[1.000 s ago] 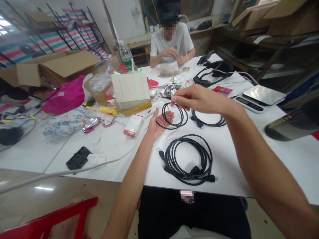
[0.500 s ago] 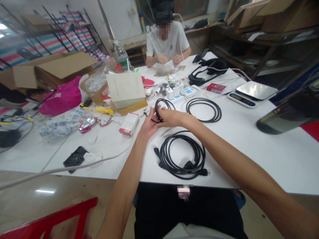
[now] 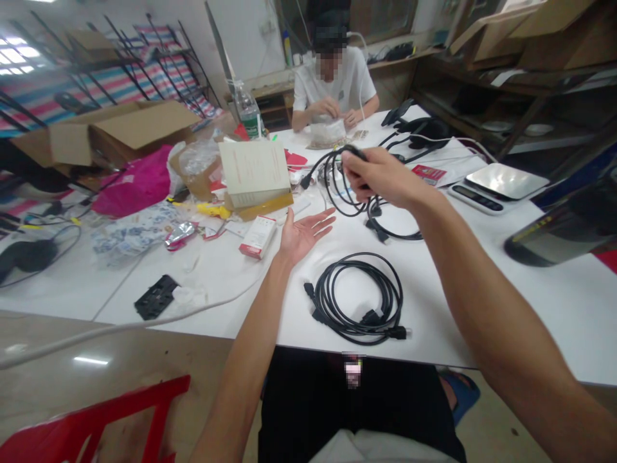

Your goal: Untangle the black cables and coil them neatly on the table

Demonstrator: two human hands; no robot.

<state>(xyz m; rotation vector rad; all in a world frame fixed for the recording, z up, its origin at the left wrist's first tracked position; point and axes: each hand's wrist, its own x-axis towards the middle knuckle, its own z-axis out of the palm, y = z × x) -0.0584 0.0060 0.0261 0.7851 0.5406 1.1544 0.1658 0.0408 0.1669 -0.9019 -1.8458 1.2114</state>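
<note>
In right hand [image 3: 383, 175] alone now, black cable [image 3: 330, 188]

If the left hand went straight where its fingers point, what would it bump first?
The left hand would probably meet the black cable loops hanging from the right hand. Depth is unclear; if it missed them, the cable coil lying behind might be next.

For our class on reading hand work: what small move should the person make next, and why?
Probably bring the open left hand up to steady the held black cable: only the right hand grips it, its loops hang in the air, and one connector dangles free.
</note>
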